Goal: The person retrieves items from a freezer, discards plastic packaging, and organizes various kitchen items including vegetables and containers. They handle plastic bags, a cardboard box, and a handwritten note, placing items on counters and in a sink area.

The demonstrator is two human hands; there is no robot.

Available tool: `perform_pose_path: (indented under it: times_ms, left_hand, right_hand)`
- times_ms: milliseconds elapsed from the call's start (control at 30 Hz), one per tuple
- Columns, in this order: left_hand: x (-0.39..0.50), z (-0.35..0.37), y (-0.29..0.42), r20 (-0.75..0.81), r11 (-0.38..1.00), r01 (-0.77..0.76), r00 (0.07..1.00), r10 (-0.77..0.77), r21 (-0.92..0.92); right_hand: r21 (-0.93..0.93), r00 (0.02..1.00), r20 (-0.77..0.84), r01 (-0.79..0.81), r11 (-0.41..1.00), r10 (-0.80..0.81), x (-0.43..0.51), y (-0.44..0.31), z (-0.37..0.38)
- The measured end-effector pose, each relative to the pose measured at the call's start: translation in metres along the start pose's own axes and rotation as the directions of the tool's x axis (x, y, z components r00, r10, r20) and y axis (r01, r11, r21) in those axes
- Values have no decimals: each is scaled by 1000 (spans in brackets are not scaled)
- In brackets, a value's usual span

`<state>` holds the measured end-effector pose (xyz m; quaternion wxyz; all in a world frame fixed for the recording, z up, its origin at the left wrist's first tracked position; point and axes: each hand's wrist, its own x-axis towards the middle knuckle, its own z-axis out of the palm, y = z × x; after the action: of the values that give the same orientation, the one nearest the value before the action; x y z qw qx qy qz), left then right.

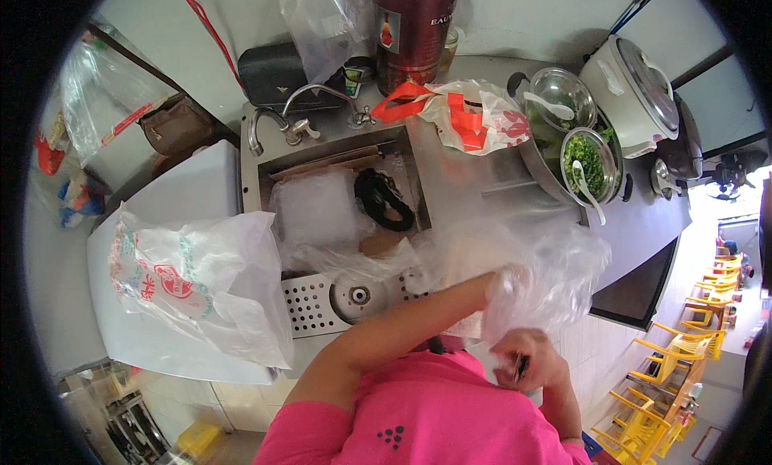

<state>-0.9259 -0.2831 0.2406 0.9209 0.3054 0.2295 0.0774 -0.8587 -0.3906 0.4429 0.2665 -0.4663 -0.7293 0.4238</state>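
Note:
My left arm reaches across my body, and my left hand (512, 284) is covered by a crumpled clear plastic bag (558, 272); its fingers are hidden. Just below the bag, near my chest, my right hand (525, 359) is curled around a small dark object (522, 366), too blurred to name. Thin clear plastic also trails over the front edge of the sink (425, 193). In that sink lie a whitish plastic-wrapped block (316, 208), a black ring-shaped bundle (384, 199) and brown cardboard (383, 246).
A white printed plastic bag (205, 284) lies on the left counter (120, 320). Two taps (295, 130) stand behind the sink. To the right are a red-and-white bag (476, 118), a large pot (543, 169) bearing bowls of chopped greens (582, 157), and a white cooker (627, 94).

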Motion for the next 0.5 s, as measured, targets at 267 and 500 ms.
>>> perform_pose_path:
  times_ms: [267, 500]
  left_hand:
    - [37, -28, 42, -33, -157, 169, 777, 628, 973]
    - [-111, 45, 89, 354, -79, -346, 919, 174, 935]
  right_hand:
    - [278, 669, -712, -8, 960, 212, -19, 3, -21]
    - [-467, 803, -454, -583, 665, 386, -2, 25, -18]
